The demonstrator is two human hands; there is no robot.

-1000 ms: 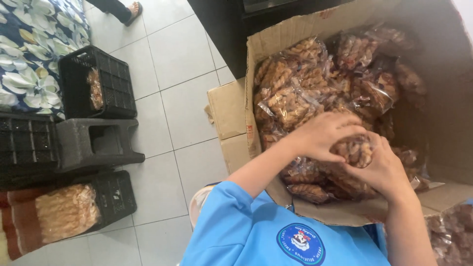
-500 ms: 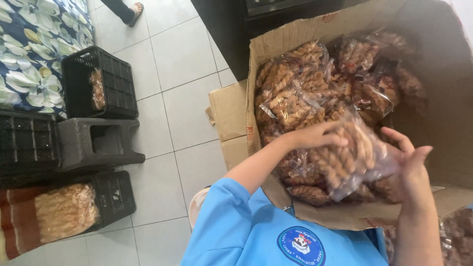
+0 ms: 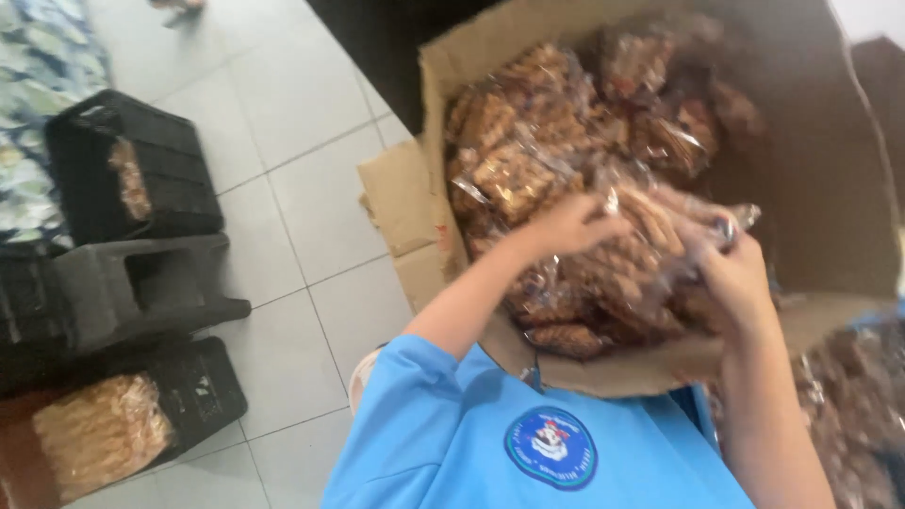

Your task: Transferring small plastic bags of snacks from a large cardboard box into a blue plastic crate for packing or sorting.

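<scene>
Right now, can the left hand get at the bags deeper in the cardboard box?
Probably yes. The left hand is already over the open cardboard box, and the deeper bags lie uncovered, but both hands are busy with the clear bag of snacks.

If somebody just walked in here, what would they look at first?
Probably the big cardboard box at the right, stuffed with clear bags of brown snacks. Both hands, left hand and right hand, grip one snack bag above it. On the tiled floor at the left sit black crates.
</scene>
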